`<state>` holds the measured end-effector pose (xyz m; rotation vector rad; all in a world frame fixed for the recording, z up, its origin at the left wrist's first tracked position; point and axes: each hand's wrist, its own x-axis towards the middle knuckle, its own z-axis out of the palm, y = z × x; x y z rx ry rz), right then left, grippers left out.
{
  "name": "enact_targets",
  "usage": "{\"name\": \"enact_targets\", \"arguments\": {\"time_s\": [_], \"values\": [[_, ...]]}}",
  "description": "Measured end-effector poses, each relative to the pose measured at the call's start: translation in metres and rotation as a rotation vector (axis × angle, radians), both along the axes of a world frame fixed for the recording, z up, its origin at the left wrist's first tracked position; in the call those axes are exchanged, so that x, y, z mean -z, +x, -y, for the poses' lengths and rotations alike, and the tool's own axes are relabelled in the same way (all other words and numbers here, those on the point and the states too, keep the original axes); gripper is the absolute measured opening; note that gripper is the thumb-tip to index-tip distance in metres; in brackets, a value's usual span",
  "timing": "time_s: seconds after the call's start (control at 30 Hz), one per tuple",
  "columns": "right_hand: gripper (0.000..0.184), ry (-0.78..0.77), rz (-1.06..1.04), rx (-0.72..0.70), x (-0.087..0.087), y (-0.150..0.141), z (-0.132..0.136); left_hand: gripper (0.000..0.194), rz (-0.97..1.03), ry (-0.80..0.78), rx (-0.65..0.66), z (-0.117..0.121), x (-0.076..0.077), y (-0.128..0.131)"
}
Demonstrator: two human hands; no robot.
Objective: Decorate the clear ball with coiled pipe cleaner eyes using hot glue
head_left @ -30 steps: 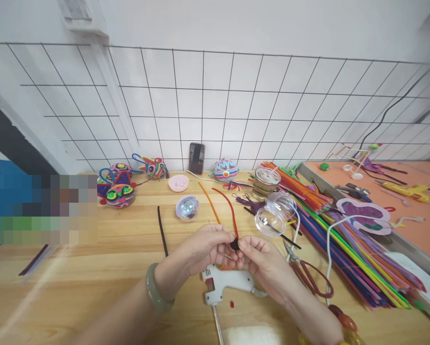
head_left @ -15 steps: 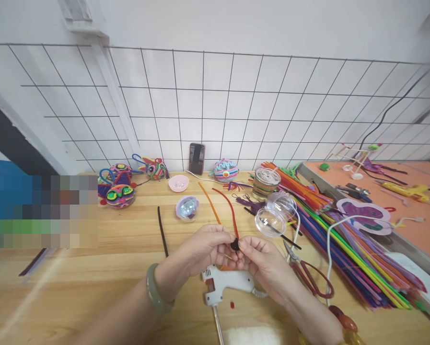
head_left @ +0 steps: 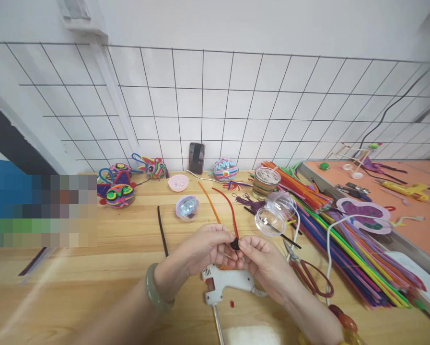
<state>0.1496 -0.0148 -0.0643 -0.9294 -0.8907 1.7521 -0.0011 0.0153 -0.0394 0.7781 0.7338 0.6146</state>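
Both hands together at mid-bench, fingertips almost meeting; left hand (head_left: 209,247) and right hand (head_left: 260,256) pinch a small black piece (head_left: 235,245) between them, thumbs uppermost. Red fuzzy stem (head_left: 231,206) runs down to the piece from beyond the hands (joined to it or merely passing behind, cannot tell). Orange stem (head_left: 210,202) lies beyond the left fingers; black stem (head_left: 162,230) to the left of the left hand, its near end by the forearm. White glue gun (head_left: 232,280) just on the near side of both hands, partly under them, with a tiny red scrap (head_left: 232,304) nearer still. Right of the right hand: red-handled scissors (head_left: 296,259), then a large spread of coloured stems (head_left: 354,254). Beyond the right hand, clear round lid (head_left: 270,222) and lidded jar (head_left: 267,184); beyond the left, shiny shallow dish (head_left: 187,208) and pink dish (head_left: 178,183)
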Motion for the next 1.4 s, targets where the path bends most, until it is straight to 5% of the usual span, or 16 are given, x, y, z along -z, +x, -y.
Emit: {"name": "enact_targets", "arguments": {"time_s": [1.4], "values": [[0.024, -0.005, -0.063, -0.001, 0.0008, -0.0009, -0.0009, 0.014, -0.021, 0.019, -0.011, 0.0018, -0.0035, 0.0000]]}}
